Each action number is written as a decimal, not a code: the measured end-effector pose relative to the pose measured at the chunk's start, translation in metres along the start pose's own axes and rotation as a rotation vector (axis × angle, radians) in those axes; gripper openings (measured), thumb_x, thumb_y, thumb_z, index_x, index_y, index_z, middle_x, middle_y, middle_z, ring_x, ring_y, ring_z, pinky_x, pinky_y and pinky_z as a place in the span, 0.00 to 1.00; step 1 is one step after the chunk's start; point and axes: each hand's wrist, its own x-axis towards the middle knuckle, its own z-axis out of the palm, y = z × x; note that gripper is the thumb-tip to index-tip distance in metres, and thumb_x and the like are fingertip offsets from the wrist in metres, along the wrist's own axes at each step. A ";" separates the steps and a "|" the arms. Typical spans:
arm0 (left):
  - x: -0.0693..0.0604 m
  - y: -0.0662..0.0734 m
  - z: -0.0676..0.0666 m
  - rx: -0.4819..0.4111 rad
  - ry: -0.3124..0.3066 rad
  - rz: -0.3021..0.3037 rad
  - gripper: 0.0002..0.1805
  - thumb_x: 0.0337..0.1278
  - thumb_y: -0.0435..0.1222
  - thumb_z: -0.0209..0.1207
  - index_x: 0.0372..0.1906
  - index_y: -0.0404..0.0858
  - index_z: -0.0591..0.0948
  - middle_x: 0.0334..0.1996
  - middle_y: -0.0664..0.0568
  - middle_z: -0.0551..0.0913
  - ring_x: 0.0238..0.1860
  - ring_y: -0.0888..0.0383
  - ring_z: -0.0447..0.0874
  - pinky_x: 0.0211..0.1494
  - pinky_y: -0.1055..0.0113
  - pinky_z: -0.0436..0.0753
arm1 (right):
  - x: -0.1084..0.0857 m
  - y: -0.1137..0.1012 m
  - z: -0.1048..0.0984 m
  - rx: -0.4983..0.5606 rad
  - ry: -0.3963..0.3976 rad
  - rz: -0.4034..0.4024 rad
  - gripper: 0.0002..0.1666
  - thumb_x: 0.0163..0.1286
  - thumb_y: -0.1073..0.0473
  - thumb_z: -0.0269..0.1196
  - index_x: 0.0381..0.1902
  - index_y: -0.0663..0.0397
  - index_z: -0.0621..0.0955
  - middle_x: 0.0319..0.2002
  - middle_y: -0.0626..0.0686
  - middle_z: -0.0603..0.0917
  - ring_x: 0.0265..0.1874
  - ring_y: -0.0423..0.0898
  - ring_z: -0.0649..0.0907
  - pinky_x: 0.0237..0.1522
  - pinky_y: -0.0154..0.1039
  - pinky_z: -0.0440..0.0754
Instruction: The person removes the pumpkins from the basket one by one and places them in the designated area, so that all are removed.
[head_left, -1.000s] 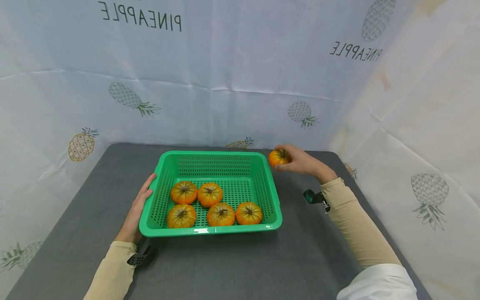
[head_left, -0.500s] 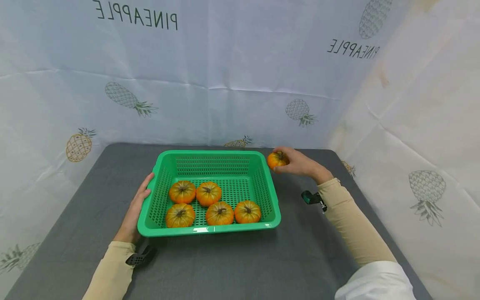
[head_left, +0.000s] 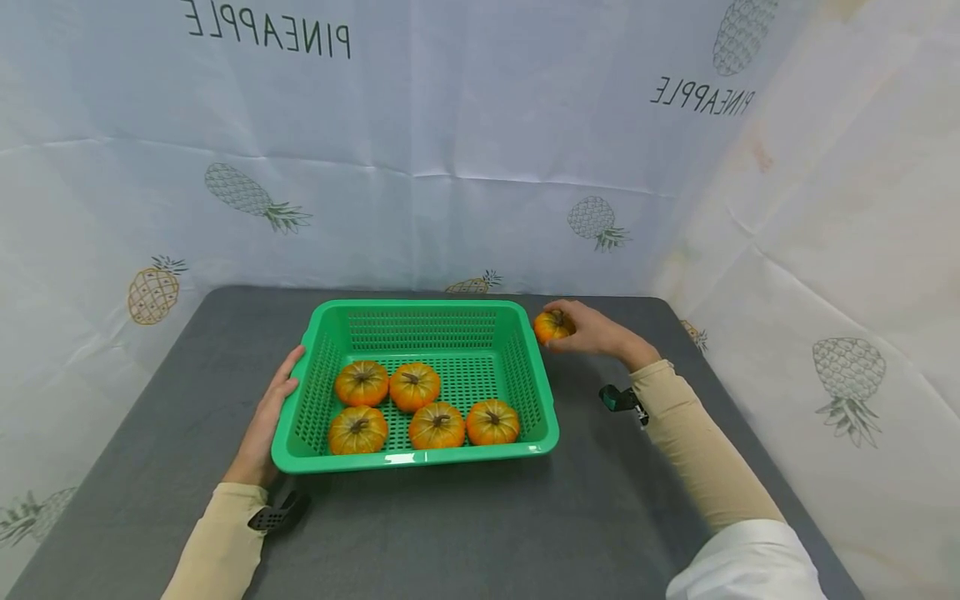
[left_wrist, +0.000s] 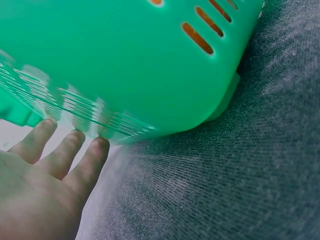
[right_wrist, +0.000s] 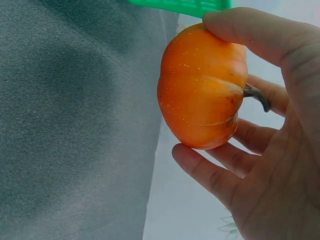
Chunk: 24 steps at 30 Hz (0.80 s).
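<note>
A green basket (head_left: 415, 460) holds several small orange pumpkins, among them one pumpkin (head_left: 492, 422) at its front right. The left hand (head_left: 264, 425) lies along the basket's left side, fingers extended; in the left wrist view the fingertips (left_wrist: 76, 135) of that hand touch the slatted wall. Beyond the basket's right rim, the right hand (head_left: 596, 332) grips another pumpkin (head_left: 551, 327). The right wrist view shows this pumpkin (right_wrist: 202, 90) between thumb and fingers, its brown stem turned toward the palm.
The dark grey table (head_left: 450, 533) extends around the basket. Behind it hangs a white cloth (head_left: 495, 125) printed with pineapples, and another cloth side (head_left: 847, 275) stands along the right. A dark strap device is on each wrist.
The right hand, with its pumpkin, has come slightly lower beside the basket's back right corner. The whole view has shifted a little; the left hand stays at the basket.
</note>
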 end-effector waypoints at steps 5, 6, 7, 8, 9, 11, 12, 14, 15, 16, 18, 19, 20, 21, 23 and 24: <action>-0.001 0.000 0.001 0.004 0.005 -0.004 0.30 0.82 0.56 0.34 0.81 0.68 0.43 0.84 0.53 0.35 0.67 0.61 0.60 0.53 0.75 0.78 | 0.002 0.002 0.006 -0.003 0.003 -0.023 0.40 0.68 0.53 0.67 0.73 0.58 0.67 0.64 0.65 0.71 0.53 0.57 0.75 0.52 0.52 0.78; -0.001 0.000 0.001 0.004 0.005 -0.004 0.30 0.82 0.56 0.34 0.81 0.68 0.43 0.84 0.53 0.35 0.67 0.61 0.61 0.53 0.74 0.78 | 0.003 0.003 0.007 -0.005 0.003 -0.022 0.40 0.68 0.53 0.67 0.73 0.58 0.67 0.63 0.65 0.71 0.52 0.57 0.75 0.51 0.51 0.78; -0.001 0.000 0.001 0.005 0.005 -0.004 0.30 0.82 0.56 0.34 0.81 0.68 0.43 0.84 0.53 0.35 0.67 0.61 0.61 0.53 0.74 0.78 | 0.003 0.003 0.008 -0.006 0.002 -0.017 0.40 0.68 0.53 0.67 0.73 0.59 0.67 0.63 0.65 0.71 0.52 0.57 0.75 0.51 0.51 0.78; -0.001 0.000 0.001 0.006 0.004 -0.003 0.30 0.82 0.56 0.34 0.81 0.68 0.43 0.84 0.52 0.36 0.67 0.61 0.61 0.53 0.74 0.78 | 0.003 0.004 0.009 -0.006 -0.001 -0.013 0.40 0.68 0.53 0.67 0.74 0.58 0.67 0.62 0.65 0.72 0.52 0.56 0.75 0.51 0.51 0.78; -0.001 0.000 0.001 0.008 0.004 -0.002 0.30 0.82 0.56 0.34 0.81 0.68 0.43 0.84 0.52 0.36 0.66 0.61 0.62 0.53 0.74 0.78 | 0.004 0.004 0.010 -0.004 -0.003 -0.006 0.40 0.68 0.54 0.67 0.74 0.58 0.67 0.62 0.65 0.72 0.51 0.56 0.76 0.51 0.51 0.78; -0.001 0.000 0.001 0.007 0.003 0.002 0.30 0.82 0.55 0.34 0.81 0.67 0.43 0.83 0.51 0.36 0.65 0.62 0.63 0.53 0.73 0.78 | 0.004 0.005 0.011 0.001 -0.007 0.005 0.40 0.68 0.54 0.67 0.74 0.58 0.67 0.62 0.64 0.72 0.52 0.56 0.76 0.51 0.51 0.78; -0.001 0.000 0.001 0.008 0.003 0.005 0.30 0.82 0.55 0.34 0.81 0.67 0.44 0.83 0.51 0.37 0.65 0.62 0.63 0.53 0.73 0.78 | 0.004 0.005 0.012 0.004 -0.009 0.010 0.40 0.68 0.54 0.67 0.74 0.58 0.66 0.63 0.64 0.72 0.52 0.56 0.76 0.51 0.51 0.78; -0.002 0.000 0.001 0.008 0.002 0.008 0.30 0.82 0.55 0.34 0.82 0.67 0.43 0.83 0.51 0.36 0.65 0.63 0.64 0.53 0.73 0.78 | 0.004 0.006 0.014 0.006 -0.012 0.017 0.40 0.69 0.55 0.67 0.74 0.58 0.66 0.63 0.64 0.72 0.52 0.56 0.76 0.51 0.51 0.78; -0.002 0.000 0.001 0.009 0.001 0.010 0.30 0.82 0.55 0.34 0.81 0.67 0.43 0.84 0.51 0.36 0.65 0.63 0.64 0.53 0.74 0.78 | 0.003 0.006 0.015 0.006 -0.012 0.017 0.40 0.69 0.55 0.67 0.74 0.58 0.66 0.63 0.64 0.72 0.52 0.56 0.76 0.51 0.51 0.78; -0.002 0.000 0.001 0.010 0.002 0.010 0.30 0.82 0.55 0.34 0.81 0.67 0.43 0.84 0.51 0.36 0.65 0.64 0.63 0.53 0.74 0.78 | 0.003 0.007 0.016 0.006 -0.013 0.017 0.40 0.69 0.54 0.67 0.74 0.58 0.66 0.63 0.65 0.72 0.52 0.56 0.76 0.51 0.51 0.78; -0.002 0.000 0.001 0.011 0.002 0.010 0.30 0.82 0.55 0.34 0.81 0.67 0.43 0.84 0.51 0.36 0.65 0.64 0.63 0.54 0.74 0.78 | 0.003 0.007 0.017 0.010 -0.018 0.019 0.41 0.69 0.54 0.67 0.75 0.59 0.65 0.64 0.65 0.72 0.53 0.56 0.76 0.52 0.51 0.78; -0.002 0.000 0.001 0.011 0.003 0.011 0.30 0.82 0.55 0.34 0.81 0.67 0.43 0.84 0.51 0.36 0.65 0.64 0.63 0.54 0.75 0.78 | 0.003 0.008 0.018 0.013 -0.019 0.020 0.41 0.69 0.54 0.67 0.75 0.59 0.65 0.64 0.65 0.71 0.53 0.56 0.76 0.52 0.52 0.78; -0.002 0.000 0.001 0.011 0.004 0.011 0.30 0.82 0.55 0.34 0.81 0.67 0.44 0.84 0.51 0.36 0.66 0.64 0.62 0.54 0.75 0.78 | 0.004 0.008 0.019 0.013 -0.021 0.021 0.41 0.69 0.54 0.67 0.75 0.58 0.65 0.64 0.65 0.71 0.53 0.56 0.76 0.52 0.52 0.78; -0.002 0.000 0.001 0.010 0.005 0.011 0.30 0.82 0.55 0.34 0.81 0.67 0.44 0.84 0.52 0.36 0.66 0.64 0.62 0.54 0.75 0.77 | 0.004 0.009 0.020 0.017 -0.022 0.020 0.41 0.69 0.54 0.67 0.75 0.59 0.65 0.64 0.65 0.71 0.53 0.57 0.75 0.52 0.52 0.78; -0.001 0.000 0.002 0.011 0.008 0.012 0.30 0.82 0.55 0.34 0.81 0.67 0.44 0.84 0.52 0.36 0.67 0.64 0.61 0.54 0.76 0.77 | 0.005 0.010 0.021 0.021 -0.026 0.023 0.41 0.69 0.54 0.67 0.75 0.58 0.65 0.64 0.65 0.71 0.54 0.57 0.75 0.53 0.52 0.78; -0.001 0.000 0.002 0.012 0.010 0.013 0.30 0.82 0.55 0.34 0.81 0.67 0.44 0.84 0.52 0.36 0.67 0.64 0.61 0.54 0.76 0.77 | 0.005 0.010 0.022 0.024 -0.027 0.023 0.41 0.69 0.53 0.67 0.75 0.58 0.65 0.64 0.65 0.71 0.54 0.57 0.75 0.53 0.53 0.78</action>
